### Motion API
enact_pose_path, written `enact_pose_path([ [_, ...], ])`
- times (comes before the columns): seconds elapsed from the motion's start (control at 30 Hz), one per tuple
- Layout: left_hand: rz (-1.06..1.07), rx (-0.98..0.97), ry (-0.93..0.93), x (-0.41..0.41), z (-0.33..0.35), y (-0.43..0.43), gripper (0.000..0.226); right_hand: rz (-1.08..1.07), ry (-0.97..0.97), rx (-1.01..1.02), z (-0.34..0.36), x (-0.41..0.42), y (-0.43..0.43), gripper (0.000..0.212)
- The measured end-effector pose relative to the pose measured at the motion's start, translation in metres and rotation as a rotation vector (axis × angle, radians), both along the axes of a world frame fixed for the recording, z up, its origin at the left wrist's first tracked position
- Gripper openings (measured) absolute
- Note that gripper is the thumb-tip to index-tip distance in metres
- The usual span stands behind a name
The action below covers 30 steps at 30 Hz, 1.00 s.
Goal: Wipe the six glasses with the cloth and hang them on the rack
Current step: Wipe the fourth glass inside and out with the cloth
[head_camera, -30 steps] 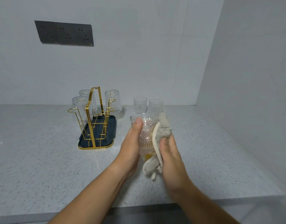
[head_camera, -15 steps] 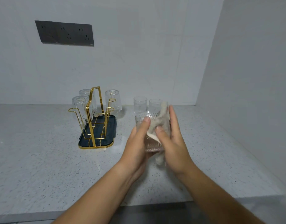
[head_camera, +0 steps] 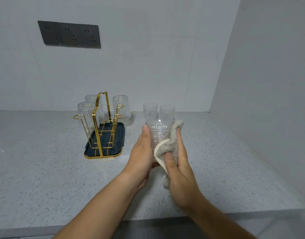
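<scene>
Head view: gripping the glass (head_camera: 157, 133) above the counter (head_camera: 45, 169) in the left hand (head_camera: 141, 152), pinching the cloth (head_camera: 167, 147) against its side with the right hand (head_camera: 179, 163), risking a twist out of that grip onto the two glasses (head_camera: 150, 111) behind.

A bare left forearm (head_camera: 100, 204) and bare right forearm (head_camera: 217, 216) show, uncovered up to the frame's bottom edge. The left hand (head_camera: 141, 156) and right hand (head_camera: 180, 168) have short fingernails (head_camera: 145, 128), apparently plain.

Speckled counter (head_camera: 45, 169): rack (head_camera: 105, 140), two upright glasses (head_camera: 149, 111)
</scene>
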State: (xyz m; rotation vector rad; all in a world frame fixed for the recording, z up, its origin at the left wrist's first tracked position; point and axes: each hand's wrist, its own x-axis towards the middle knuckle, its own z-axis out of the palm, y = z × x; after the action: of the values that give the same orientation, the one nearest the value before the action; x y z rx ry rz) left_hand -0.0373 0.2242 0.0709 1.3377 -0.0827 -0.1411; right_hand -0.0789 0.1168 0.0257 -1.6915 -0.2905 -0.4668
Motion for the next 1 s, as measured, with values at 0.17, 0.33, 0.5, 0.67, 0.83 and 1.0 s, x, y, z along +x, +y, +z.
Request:
enact_pose_path([
  [0.17, 0.046, -0.042, -0.032, -0.004, -0.001, -0.003, 0.057, -0.03, -0.019, -0.062, 0.004, -0.004, 0.005, 0.057],
  [0.33, -0.119, -0.314, 0.079, -0.01, -0.004, -0.004, 0.069, 0.073, 0.125, 0.18, 0.049, 0.005, -0.005, 0.044],
  [0.5, -0.21, -0.475, 0.066, -0.003, 0.005, 0.0, 0.058, 0.125, 0.104, 0.164, 0.051, -0.005, 0.003, 0.049],
  [0.67, 0.021, -0.053, -0.133, -0.001, 0.006, 0.004, 0.07, 0.143, 0.073, 0.169, 0.022, -0.012, 0.007, 0.054],
  [0.83, 0.032, -0.014, -0.171, -0.008, -0.003, -0.003, 0.062, 0.021, 0.008, 0.039, 0.012, -0.003, 0.003, 0.06],
  [1.0, -0.122, -0.186, -0.04, -0.007, 0.005, -0.004, 0.057, 0.067, 0.024, 0.058, 0.04, 0.003, -0.003, 0.054],
])
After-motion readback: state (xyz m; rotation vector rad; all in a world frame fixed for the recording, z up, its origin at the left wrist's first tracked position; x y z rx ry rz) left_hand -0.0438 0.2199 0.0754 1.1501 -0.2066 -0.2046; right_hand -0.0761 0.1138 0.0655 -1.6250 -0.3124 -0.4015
